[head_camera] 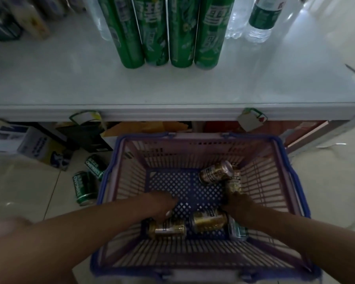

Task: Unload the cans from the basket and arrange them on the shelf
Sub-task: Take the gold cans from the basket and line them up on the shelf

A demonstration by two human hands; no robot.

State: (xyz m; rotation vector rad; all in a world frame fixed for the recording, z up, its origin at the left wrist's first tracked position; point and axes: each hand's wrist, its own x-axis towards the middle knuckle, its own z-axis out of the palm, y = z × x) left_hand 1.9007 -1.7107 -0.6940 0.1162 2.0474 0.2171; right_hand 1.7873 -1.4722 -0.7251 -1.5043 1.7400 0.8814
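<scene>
In the basket, both hands' grips on gold cans are unclear.

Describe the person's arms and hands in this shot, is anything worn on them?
Both forearms are bare as far as the view shows: no sleeves, gloves, watch or bracelets visible. The left hand and right hand are also bare, with no rings that can be made out, though dim light and motion blur hide fine detail.
</scene>
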